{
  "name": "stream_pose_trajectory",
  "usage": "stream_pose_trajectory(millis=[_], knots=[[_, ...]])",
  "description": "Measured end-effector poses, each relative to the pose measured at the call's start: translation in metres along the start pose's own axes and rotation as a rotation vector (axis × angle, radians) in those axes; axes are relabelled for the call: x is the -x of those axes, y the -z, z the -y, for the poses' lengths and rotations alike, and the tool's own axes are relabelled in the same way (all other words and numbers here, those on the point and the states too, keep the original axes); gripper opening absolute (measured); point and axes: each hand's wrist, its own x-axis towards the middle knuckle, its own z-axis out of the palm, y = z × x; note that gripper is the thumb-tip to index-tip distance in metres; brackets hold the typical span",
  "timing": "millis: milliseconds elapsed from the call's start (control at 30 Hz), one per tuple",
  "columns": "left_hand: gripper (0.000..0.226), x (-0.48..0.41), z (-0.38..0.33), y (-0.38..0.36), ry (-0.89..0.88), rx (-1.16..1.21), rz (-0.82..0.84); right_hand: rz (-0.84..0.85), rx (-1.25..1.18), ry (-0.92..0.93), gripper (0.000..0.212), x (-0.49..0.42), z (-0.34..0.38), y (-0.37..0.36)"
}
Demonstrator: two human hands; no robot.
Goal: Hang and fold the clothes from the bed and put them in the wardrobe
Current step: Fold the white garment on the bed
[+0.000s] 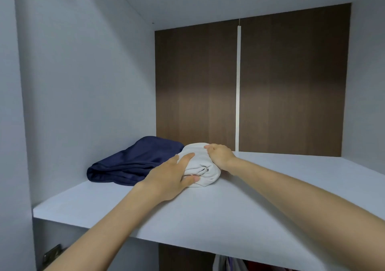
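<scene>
grip: left hand (173, 173) and right hand (218, 155) both hold the white folded cloth (205, 169) | cloth: between them, mid-frame, long way front-to-back, left hand at near end | beside: touches blue cloth (129, 162) on its left | under: shelf (229, 204)

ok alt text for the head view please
A person's left-hand grip and right-hand grip hold a folded white garment on a pale wardrobe shelf, beside a folded navy garment at its left. A brown panel forms the back.

Folded white garment (205, 167) — on wardrobe shelf (229, 204)
</scene>
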Motion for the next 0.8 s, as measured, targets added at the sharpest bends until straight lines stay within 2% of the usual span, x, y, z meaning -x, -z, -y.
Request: stream_pose_trajectory(millis=[133, 300, 367, 500, 567, 800], knots=[[0.069, 0.009, -0.004, 0.006, 0.021, 0.009, -0.037, 0.0, -0.072, 0.014, 0.038, 0.013, -0.006, 0.012], [0.066, 0.03, -0.017, 0.014, 0.033, 0.147, -0.106, -0.039, -0.1, 0.036, 0.028, 0.044, -0.021, 0.034], [0.064, 0.039, -0.025, 0.017, 0.05, 0.144, -0.177, -0.059, -0.074, 0.082, 0.029, 0.06, -0.025, 0.045], [0.06, 0.063, -0.044, 0.025, 0.049, 0.263, -0.259, -0.009, 0.141, 0.221, 0.033, 0.095, -0.021, 0.077], [0.058, 0.076, -0.053, 0.028, 0.048, 0.268, -0.308, 0.008, 0.136, 0.261, 0.031, 0.111, -0.015, 0.091], [0.048, 0.121, -0.065, 0.056, -0.007, 0.317, -0.447, -0.15, 0.014, 0.306, 0.024, 0.176, 0.012, 0.117]])
